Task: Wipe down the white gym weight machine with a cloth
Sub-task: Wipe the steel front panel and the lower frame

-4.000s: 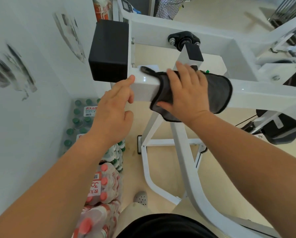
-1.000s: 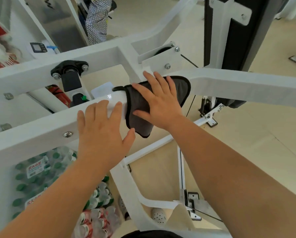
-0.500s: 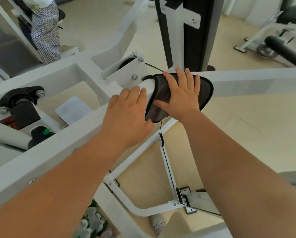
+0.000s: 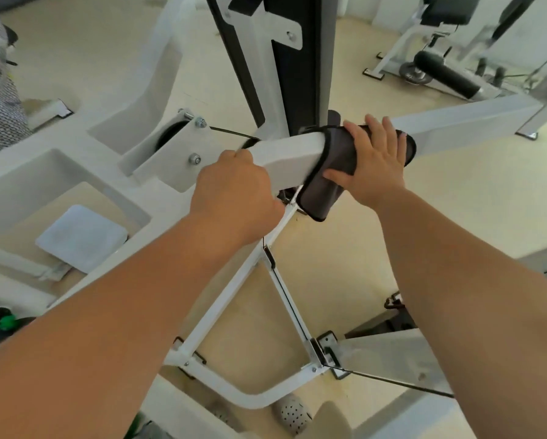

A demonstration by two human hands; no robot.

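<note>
The dark grey cloth [image 4: 335, 160] lies draped over the white beam [image 4: 284, 156] of the weight machine, just in front of its black upright column [image 4: 291, 58]. The right hand [image 4: 376, 163] presses it flat, fingers straight and spread. Just beside it, the left hand [image 4: 234, 198] curls over the bare beam, apparently gripping it; the fingertips are hidden.

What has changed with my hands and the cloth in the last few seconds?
The right hand slid the cloth rightward along the beam, and it is now beside the black column. The left hand followed; flat on the beam half a second ago, it now grips it with curled fingers. Unchanged: the right hand lies flat on the draped cloth.
</note>
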